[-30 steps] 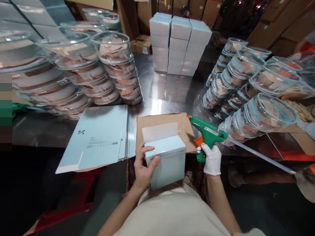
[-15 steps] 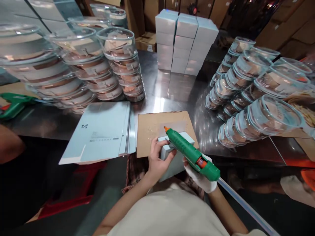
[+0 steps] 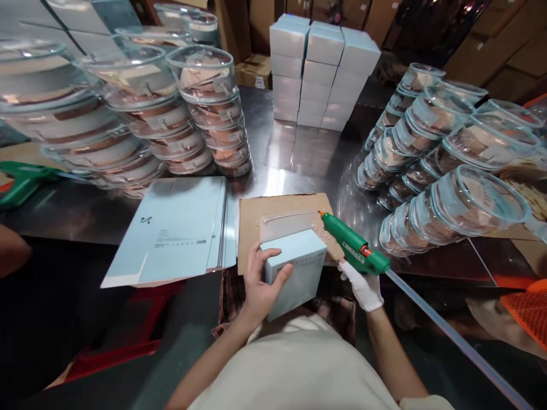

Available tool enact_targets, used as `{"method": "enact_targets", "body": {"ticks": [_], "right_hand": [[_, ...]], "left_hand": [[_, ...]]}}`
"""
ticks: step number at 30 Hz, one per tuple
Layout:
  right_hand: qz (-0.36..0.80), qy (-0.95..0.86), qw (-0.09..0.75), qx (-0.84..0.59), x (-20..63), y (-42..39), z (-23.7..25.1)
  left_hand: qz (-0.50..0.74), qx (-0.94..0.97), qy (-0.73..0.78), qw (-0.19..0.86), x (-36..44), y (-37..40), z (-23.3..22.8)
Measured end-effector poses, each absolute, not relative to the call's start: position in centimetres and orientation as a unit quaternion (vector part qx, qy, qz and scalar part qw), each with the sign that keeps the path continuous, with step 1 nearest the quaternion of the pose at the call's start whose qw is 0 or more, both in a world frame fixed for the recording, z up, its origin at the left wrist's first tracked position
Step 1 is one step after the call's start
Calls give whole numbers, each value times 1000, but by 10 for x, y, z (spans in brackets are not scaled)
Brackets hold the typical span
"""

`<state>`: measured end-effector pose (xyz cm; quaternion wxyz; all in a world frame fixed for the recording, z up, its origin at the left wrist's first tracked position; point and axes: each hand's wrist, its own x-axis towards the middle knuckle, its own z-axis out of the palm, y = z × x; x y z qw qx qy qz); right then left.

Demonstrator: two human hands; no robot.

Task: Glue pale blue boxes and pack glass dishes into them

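My left hand (image 3: 264,283) grips the left end of a light blue cardboard box (image 3: 299,267), its thumb and fingers bent over the upper edge. The box's pale flap (image 3: 280,228) lies out over a brown cardboard sheet (image 3: 249,239), and a thin line of glue runs along the flap's far edge. In my gloved right hand (image 3: 362,287) is a green hot glue gun (image 3: 352,244), its orange nozzle just past the flap's right end. A long clear glue stick (image 3: 448,330) sticks out of the gun's rear.
Flat blue box blanks (image 3: 171,228) are stacked at the left. Clear round containers (image 3: 213,114) stand in tall piles left, with more containers (image 3: 461,199) right. White-blue boxes (image 3: 320,74) are stacked behind. Another green glue gun (image 3: 25,179) lies far left. An orange mesh item (image 3: 527,313) shows at right.
The glue gun has swept right along the flap, and a glue line now shows there. My left hand and the box have shifted slightly left.
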<state>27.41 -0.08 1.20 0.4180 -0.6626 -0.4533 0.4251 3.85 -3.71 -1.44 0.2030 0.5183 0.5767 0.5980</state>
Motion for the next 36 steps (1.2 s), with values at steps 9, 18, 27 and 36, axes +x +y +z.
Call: {"method": "enact_targets", "body": {"ticks": [9,18,27,36], "right_hand": [[471,-387,346,-713,294,53,1],[639,-445,398,-485,243,61,53],[499,-766,294,-279,262,63,68],[416,-788,326,-315,266,52,47]], "left_hand": [[612,489,567,253,26,-42,-10],[602,482,525,361,43,-33,-1],[673,463,452,358,28,-15,-5],[644,515,493,277,24,-18,8]]}}
